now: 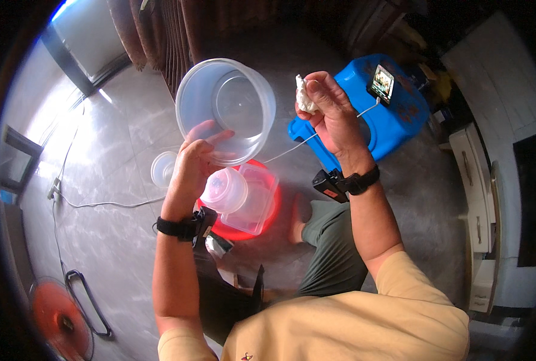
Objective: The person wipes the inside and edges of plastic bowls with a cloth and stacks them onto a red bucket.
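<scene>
My left hand (195, 164) grips the lower rim of a clear round plastic tub (241, 97), tilted so that its open mouth and inside show. Fingers and thumb lie on either side of the tub's wall. To the right, clear of the tub, my right hand (328, 101) pinches a crumpled white tissue or cloth (304, 95) between thumb and fingers. Below the tub, a red basin (274, 205) on the floor holds a round translucent container (225, 189) and a rectangular clear plastic container (259, 198). A small clear round container or lid (163, 169) is left of my left hand.
A blue plastic stool (358, 85) bears a lit phone (382, 84) with a white cable (295, 146). Another cable crosses the floor to a power strip (55, 187). A red fan (60, 320) is at lower left, a drawer cabinet (473, 189) at right, brown curtains (173, 40) at top.
</scene>
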Demonstrator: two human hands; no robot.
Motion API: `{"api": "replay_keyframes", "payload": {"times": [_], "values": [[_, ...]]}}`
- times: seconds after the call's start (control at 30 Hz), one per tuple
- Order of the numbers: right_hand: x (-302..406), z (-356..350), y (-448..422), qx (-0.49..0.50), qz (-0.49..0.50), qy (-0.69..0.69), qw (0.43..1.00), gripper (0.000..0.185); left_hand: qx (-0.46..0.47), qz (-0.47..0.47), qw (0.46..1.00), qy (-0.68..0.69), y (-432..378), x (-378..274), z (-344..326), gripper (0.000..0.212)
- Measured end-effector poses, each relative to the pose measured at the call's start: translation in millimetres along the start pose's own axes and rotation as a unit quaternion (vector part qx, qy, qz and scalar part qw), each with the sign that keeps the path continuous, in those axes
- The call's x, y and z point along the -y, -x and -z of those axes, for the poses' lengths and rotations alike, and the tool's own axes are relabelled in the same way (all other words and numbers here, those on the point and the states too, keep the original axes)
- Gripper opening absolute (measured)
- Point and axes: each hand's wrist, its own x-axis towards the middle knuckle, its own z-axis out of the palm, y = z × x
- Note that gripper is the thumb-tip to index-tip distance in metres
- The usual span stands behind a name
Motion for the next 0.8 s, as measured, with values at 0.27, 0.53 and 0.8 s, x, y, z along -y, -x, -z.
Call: {"api": "replay_keyframes", "payload": {"times": [0.27, 0.53, 0.8], "values": [[7, 4, -1, 0.035, -0.016, -0.100, 0.994, 0.018, 0.066, 0.035, 0.996, 0.051, -8, 8, 19, 0.040], [11, 4, 0, 0.014, -0.025, -0.094, 0.995, 0.012, 0.080, -0.161, 0.931, -0.317, 4, 6, 5, 0.047], [5, -5, 0, -0.020, -0.035, -0.048, 0.998, 0.013, 0.114, -0.146, 0.900, -0.395, -1, 25, 7, 0.038]]}}
